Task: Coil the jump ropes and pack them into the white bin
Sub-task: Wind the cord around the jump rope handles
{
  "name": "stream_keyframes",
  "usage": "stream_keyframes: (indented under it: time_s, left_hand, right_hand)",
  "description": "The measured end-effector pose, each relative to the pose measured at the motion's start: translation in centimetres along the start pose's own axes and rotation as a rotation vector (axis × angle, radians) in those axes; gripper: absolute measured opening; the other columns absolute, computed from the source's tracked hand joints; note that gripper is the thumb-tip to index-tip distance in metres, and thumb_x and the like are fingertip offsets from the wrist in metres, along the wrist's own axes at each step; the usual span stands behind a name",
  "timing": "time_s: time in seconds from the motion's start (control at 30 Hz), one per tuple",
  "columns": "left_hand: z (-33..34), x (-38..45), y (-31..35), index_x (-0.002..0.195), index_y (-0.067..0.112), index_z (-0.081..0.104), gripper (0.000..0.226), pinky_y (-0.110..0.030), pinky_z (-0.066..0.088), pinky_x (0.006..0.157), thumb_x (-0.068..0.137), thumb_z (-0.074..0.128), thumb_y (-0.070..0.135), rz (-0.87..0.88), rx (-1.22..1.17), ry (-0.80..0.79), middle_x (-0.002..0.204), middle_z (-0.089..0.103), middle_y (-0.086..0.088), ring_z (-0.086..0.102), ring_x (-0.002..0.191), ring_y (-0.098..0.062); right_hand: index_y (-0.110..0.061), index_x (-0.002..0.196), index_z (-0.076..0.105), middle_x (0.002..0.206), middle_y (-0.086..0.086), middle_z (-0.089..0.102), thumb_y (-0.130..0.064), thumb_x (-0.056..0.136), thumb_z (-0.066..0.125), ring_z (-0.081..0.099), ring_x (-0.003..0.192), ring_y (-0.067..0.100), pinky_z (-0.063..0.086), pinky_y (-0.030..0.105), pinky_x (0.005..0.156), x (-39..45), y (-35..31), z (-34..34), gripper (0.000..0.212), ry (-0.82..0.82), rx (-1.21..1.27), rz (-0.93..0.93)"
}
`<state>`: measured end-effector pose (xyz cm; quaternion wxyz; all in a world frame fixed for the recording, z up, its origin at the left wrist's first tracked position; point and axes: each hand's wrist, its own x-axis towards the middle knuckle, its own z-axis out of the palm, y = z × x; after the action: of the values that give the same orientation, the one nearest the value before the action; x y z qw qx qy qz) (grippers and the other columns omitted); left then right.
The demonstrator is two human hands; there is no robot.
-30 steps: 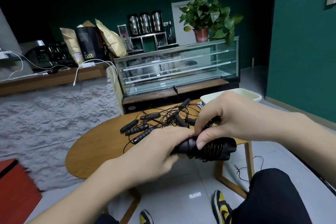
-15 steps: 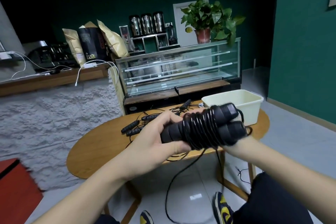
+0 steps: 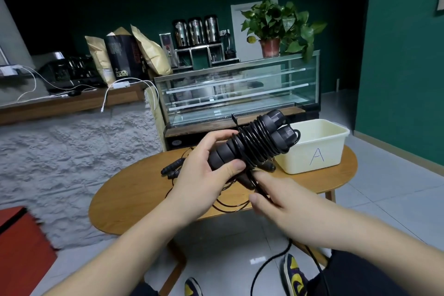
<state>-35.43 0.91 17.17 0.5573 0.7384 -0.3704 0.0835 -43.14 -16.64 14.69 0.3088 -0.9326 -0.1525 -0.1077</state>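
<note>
My left hand grips a pair of black jump rope handles held side by side, with black cord wound in several turns around them. Their thick ends point up and right, toward the white bin marked "A" on the table's right end. My right hand sits just below the bundle and pinches the loose black cord, which hangs down toward the floor. More black jump ropes lie tangled on the wooden table behind my left hand, mostly hidden.
A glass display case stands behind the table, with a potted plant on top. A grey stone counter runs along the left. A red object sits at the lower left. My knee and yellow-black shoes are below.
The wound handles have lifted and tilted up toward the bin. My right hand came off the bundle's far end and now holds the loose cord below it.
</note>
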Motion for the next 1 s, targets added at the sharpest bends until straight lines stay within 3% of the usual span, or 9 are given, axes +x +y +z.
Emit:
stream_keyframes:
  time_s: [0.1,0.23,0.33,0.4,0.47,0.57,0.7,0.8,1.0]
  left_hand:
    - [-0.1,0.2,-0.2,0.125,0.015,0.059,0.042,-0.025,0.055,0.093,0.089,0.07,-0.005,-0.01,0.006,0.065,0.109,0.074,0.016,0.069,0.105,-0.003]
    - [-0.5,0.4,-0.8,0.128,0.024,0.061,0.045,-0.041,0.057,0.093,0.089,0.074,0.005,-0.005,0.122,0.104,0.111,0.075,0.016,0.07,0.105,-0.007]
    - [-0.4,0.0,-0.9,0.127,0.028,0.064,0.05,-0.024,0.051,0.096,0.085,0.079,0.008,0.013,0.205,0.079,0.11,0.074,0.023,0.067,0.107,0.003]
    - [-0.3,-0.3,-1.0,0.12,0.03,0.063,0.047,-0.008,0.046,0.083,0.081,0.082,0.011,0.017,0.244,0.071,0.102,0.073,0.023,0.066,0.097,0.007]
    - [-0.3,-0.4,-1.0,0.112,0.029,0.059,0.042,-0.005,0.043,0.073,0.081,0.083,0.014,0.013,0.272,0.059,0.096,0.07,0.016,0.064,0.088,0.004]
    - [-0.5,-0.5,-1.2,0.108,0.032,0.058,0.037,-0.011,0.046,0.071,0.084,0.08,0.015,0.026,0.283,0.009,0.093,0.069,0.012,0.065,0.087,-0.005]
    - [-0.3,-0.8,-1.4,0.114,0.037,0.06,0.033,-0.017,0.048,0.077,0.092,0.073,0.016,0.049,0.285,-0.085,0.101,0.068,0.018,0.065,0.091,-0.008]
    - [0.0,-0.9,-1.5,0.12,0.035,0.057,0.03,-0.022,0.049,0.081,0.098,0.065,0.017,0.042,0.286,-0.169,0.103,0.067,0.018,0.063,0.094,-0.008]
    - [-0.7,-0.7,-1.5,0.121,0.031,0.06,0.026,-0.032,0.054,0.089,0.099,0.061,0.017,0.007,0.156,-0.305,0.107,0.068,0.011,0.065,0.1,-0.012]
  right_hand:
    - [-0.027,0.106,0.048,0.076,-0.003,0.061,-0.034,0.104,0.039,0.058,0.063,0.015,0.049,0.031,0.062,-0.9,-0.9,-0.2,0.012,0.02,-0.115,-0.018]
    - [-0.028,0.098,0.052,0.069,-0.008,0.053,-0.038,0.104,0.037,0.049,0.057,0.009,0.039,0.022,0.053,-1.9,-1.8,-1.1,0.019,0.112,-0.278,-0.052]
    - [-0.027,0.086,0.049,0.062,-0.009,0.045,-0.041,0.102,0.037,0.044,0.053,0.008,0.034,0.021,0.05,-1.9,-2.1,-2.2,0.024,0.133,-0.376,-0.119]
    - [-0.027,0.087,0.051,0.065,-0.009,0.048,-0.044,0.101,0.037,0.045,0.057,0.01,0.031,0.021,0.051,-1.7,-2.0,-2.9,0.026,0.125,-0.43,-0.168]
    - [-0.028,0.096,0.054,0.077,-0.007,0.058,-0.049,0.1,0.036,0.052,0.067,0.014,0.036,0.027,0.057,-1.2,-1.6,-3.8,0.028,0.136,-0.5,-0.236]
    - [-0.033,0.099,0.06,0.08,-0.009,0.064,-0.056,0.096,0.033,0.061,0.07,0.017,0.046,0.034,0.054,0.1,-0.8,-5.5,0.036,0.159,-0.595,-0.376]
    - [-0.028,0.085,0.066,0.07,-0.011,0.058,-0.053,0.097,0.043,0.054,0.053,0.015,0.03,0.027,0.039,1.5,0.1,-7.2,0.036,0.25,-0.772,-0.541]
    - [-0.026,0.088,0.067,0.075,-0.01,0.057,-0.052,0.1,0.044,0.056,0.06,0.015,0.039,0.033,0.039,2.5,0.9,-7.4,0.037,0.291,-0.756,-0.622]
    - [-0.031,0.09,0.069,0.078,-0.015,0.056,-0.06,0.094,0.046,0.051,0.067,0.006,0.033,0.022,0.05,4.1,3.8,-6.4,0.037,0.371,-0.528,-0.507]
